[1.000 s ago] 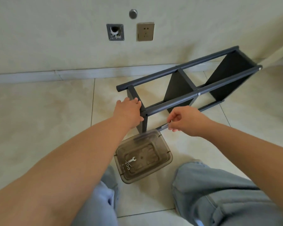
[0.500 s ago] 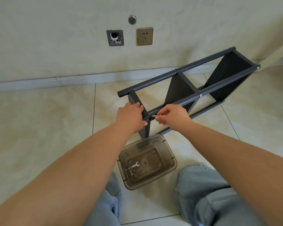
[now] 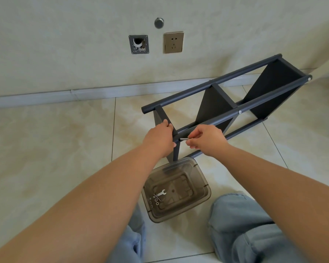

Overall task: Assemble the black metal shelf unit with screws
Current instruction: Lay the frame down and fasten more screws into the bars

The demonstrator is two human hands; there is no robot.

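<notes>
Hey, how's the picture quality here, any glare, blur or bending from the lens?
Head view: soft, even daylight, faint shadows only; the baseboard bows from wide-angle distortion; mild sheen on the floor tiles; the screw pinched by the right hand is small but sharp; no motion blur on the shelf unit.

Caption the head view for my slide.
Left hand steadies the black shelf frame; right hand pinches a screw at its post.

black shelf unit (image 3: 235,103) on its side, silver screw (image 3: 183,138) at post

Wall socket (image 3: 173,42) & pipe hole (image 3: 138,44) on wall
</notes>
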